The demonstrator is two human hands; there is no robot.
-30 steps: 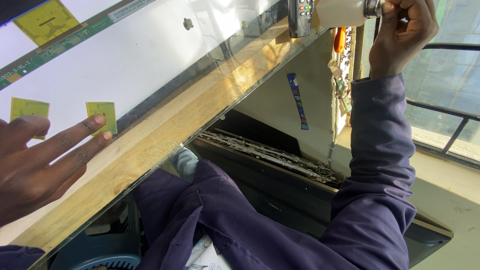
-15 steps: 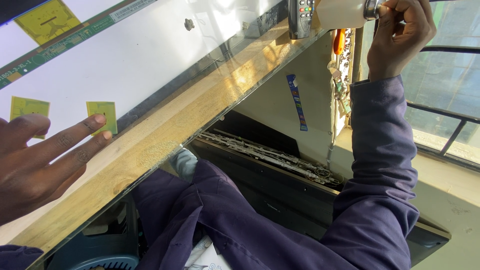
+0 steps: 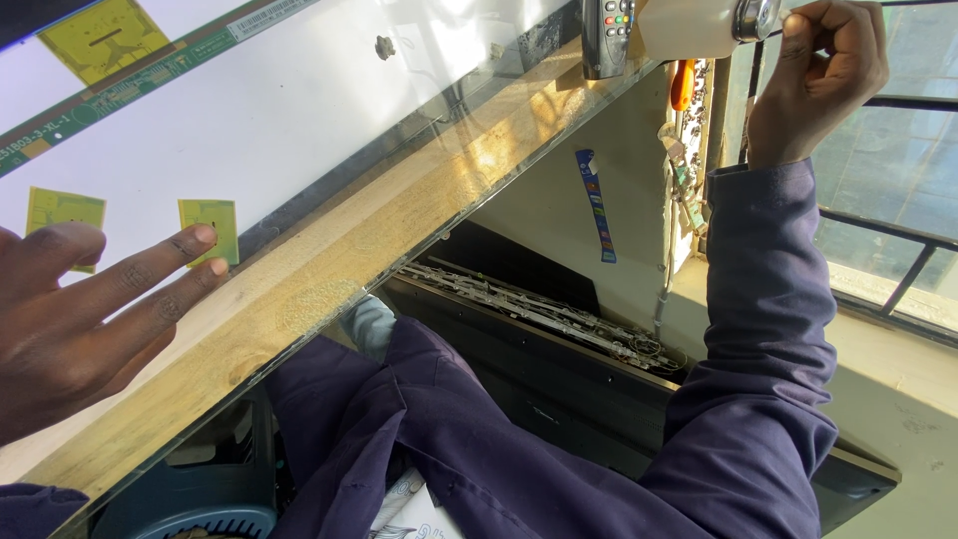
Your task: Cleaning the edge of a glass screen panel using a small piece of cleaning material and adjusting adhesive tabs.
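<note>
My left hand [image 3: 85, 309] lies flat with spread fingers on a large white panel [image 3: 289, 110], its fingertips touching a small yellow-green flex tab [image 3: 210, 228]; a second tab [image 3: 62, 215] sits by the thumb. My right hand [image 3: 813, 75], arm stretched out in a dark blue sleeve, pinches a round metal cap or knob [image 3: 754, 18] on a whitish container [image 3: 689, 28] at the top edge.
The panel rests on a wooden bench [image 3: 329, 269] under a glass sheet. A green circuit strip [image 3: 150, 70] runs along the panel. A handheld keypad device [image 3: 609, 35] stands at the bench end. A dismantled dark screen frame [image 3: 559, 319] leans below; window bars [image 3: 898, 220] right.
My right hand has shifted slightly around the metal cap, fingers closing tighter on it. The left hand stays on the panel.
</note>
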